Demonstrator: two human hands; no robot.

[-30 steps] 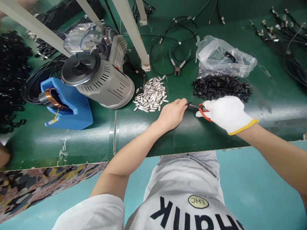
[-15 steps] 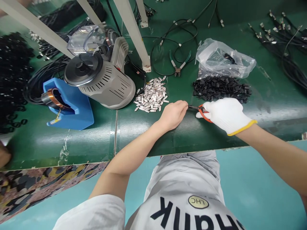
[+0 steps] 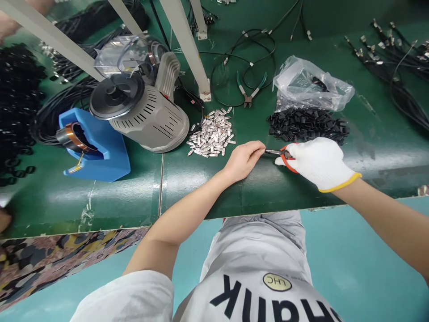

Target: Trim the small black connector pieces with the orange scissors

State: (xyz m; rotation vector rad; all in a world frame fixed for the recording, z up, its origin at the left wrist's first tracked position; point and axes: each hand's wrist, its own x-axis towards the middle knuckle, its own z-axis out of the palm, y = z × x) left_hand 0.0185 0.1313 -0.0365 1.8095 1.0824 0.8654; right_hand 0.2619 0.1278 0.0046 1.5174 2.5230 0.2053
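Red-handled pliers point(image 3: 286, 155) are gripped in my right hand point(image 3: 318, 162), which wears a white knitted glove with a yellow cuff. Their slim jaws point left and meet the fingertips of my bare left hand point(image 3: 244, 160). The left fingers are pinched together at the jaw tips; whatever lies between them is too small and covered to make out. Just left of that hand is a pile of small silvery metal pieces point(image 3: 214, 134). A heap of small black plastic pieces point(image 3: 306, 125) lies behind the gloved hand, against a clear plastic bag point(image 3: 311, 82).
Green-handled cutters point(image 3: 248, 96) lie near a looped black cable point(image 3: 258, 32). At left stand a grey machine point(image 3: 150, 116) and a blue tape dispenser point(image 3: 114, 152). A white post point(image 3: 189, 49) rises behind the metal pile. Cable bundles point(image 3: 385, 58) lie at far right.
My left hand and the pliers have shifted very slightly to the right, still together at the jaw tips. The pliers have turned a little, and their jaws catch more light.
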